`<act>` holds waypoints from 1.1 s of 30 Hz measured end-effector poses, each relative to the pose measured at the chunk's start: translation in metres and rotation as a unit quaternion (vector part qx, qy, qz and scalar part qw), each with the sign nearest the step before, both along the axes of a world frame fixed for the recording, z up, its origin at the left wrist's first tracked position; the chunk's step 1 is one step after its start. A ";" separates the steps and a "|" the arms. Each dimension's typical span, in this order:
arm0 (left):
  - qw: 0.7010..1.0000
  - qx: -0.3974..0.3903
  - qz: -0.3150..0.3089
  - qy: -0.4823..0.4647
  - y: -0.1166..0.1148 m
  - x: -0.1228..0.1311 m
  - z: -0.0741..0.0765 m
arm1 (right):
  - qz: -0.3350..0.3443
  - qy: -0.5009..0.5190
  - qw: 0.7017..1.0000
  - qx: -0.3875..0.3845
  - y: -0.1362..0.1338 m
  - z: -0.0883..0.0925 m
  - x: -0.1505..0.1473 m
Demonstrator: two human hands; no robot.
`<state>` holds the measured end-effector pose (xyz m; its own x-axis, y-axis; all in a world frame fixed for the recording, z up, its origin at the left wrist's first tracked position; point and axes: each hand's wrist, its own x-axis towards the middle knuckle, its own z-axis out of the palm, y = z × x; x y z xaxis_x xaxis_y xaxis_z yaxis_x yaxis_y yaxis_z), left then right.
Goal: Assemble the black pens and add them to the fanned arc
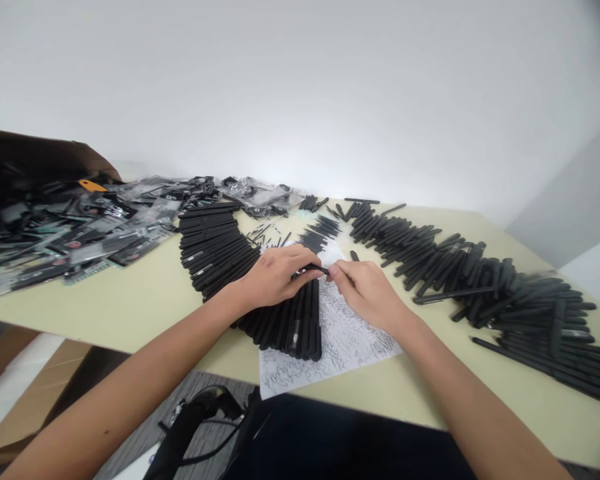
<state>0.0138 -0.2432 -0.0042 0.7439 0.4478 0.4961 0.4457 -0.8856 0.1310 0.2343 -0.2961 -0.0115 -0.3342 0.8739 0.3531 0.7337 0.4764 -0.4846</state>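
Note:
Both my hands are together over the middle of a pale yellow table (pixel 130 313). My left hand (pixel 275 277) grips a short black pen (pixel 313 269) by one end, and my right hand (pixel 365 295) pinches its other end. Below them lies a white sheet of paper (pixel 343 343) covered in black scribbles. A fanned bank of black pens (pixel 215 250) curves from under my left wrist toward the far edge. A second long band of black pens (pixel 460 277) runs along the right side of the table.
At the left, a heap of black items in clear plastic packets (pixel 75 233) spills from a brown cardboard box (pixel 40 157) over the table end. A black bag strap (pixel 195 420) lies on the grey floor below the near edge. A white wall rises behind the table.

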 end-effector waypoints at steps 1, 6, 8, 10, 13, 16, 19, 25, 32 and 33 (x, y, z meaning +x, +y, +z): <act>1.000 0.003 0.001 0.008 0.000 0.000 0.001 | 0.002 0.006 1.000 -0.004 0.000 0.000 0.000; 1.000 -0.003 0.000 0.027 0.000 0.000 0.003 | 0.008 0.029 0.999 0.011 0.003 -0.003 0.002; 1.000 -0.009 0.001 0.025 0.000 0.000 0.003 | 0.000 0.048 0.999 0.019 0.004 -0.005 0.002; 1.000 -0.012 0.004 0.025 0.000 -0.001 0.003 | -0.004 0.066 0.998 0.024 0.003 -0.005 0.001; 1.000 -0.012 0.010 0.021 0.002 -0.002 0.002 | 0.000 0.087 0.996 0.029 0.003 -0.004 0.002; 1.000 -0.006 0.009 0.009 0.004 -0.003 0.000 | -0.011 0.085 0.996 0.014 0.004 -0.003 0.003; 1.000 0.001 0.010 0.011 0.006 -0.004 -0.001 | -0.014 0.082 0.997 -0.010 0.005 -0.003 0.004; 1.000 0.004 0.020 0.016 0.006 -0.005 0.000 | -0.004 0.163 0.987 0.002 0.006 -0.005 0.004; 0.999 0.003 0.022 0.029 0.005 -0.003 0.001 | 0.014 0.088 0.995 0.037 0.009 -0.006 0.004; 0.999 0.003 0.024 0.034 0.004 -0.003 0.001 | 0.009 0.095 0.995 0.034 0.009 -0.008 0.004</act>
<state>0.0107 -0.2391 -0.0033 0.7533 0.4815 0.4480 0.4958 -0.8633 0.0943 0.2381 -0.2871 -0.0194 -0.2713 0.8403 0.4693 0.6220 0.5251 -0.5808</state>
